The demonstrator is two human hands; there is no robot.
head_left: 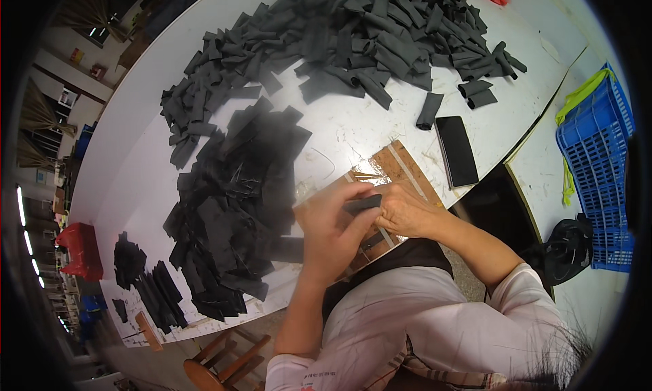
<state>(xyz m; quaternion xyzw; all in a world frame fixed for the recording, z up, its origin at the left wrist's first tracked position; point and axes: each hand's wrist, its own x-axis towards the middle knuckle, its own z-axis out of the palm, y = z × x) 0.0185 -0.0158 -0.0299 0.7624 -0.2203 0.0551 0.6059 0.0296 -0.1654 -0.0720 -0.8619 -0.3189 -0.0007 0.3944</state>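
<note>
Between the thumb and fingers of my left hand (327,221) is a small dark grey fabric piece (364,203), folded or rolled. My right hand (406,211) is closed at the piece's right end, its fingertips partly hidden. Both hands are over a brown board (401,165) with pale strips across it, lying at the table's near edge. Another dark strip (372,241) shows on the board below my hands. Left of them spreads a heap of flat black fabric pieces (231,194). Beyond lies a large pile of rolled dark grey fabric pieces (380,38).
A black phone (457,152) lies right of the board on the white table (326,136). Farther right stand a blue plastic crate (598,173) and a black bag (569,250). A wooden stool (221,360) is below the table's near edge, and a red bag (81,250) sits far left.
</note>
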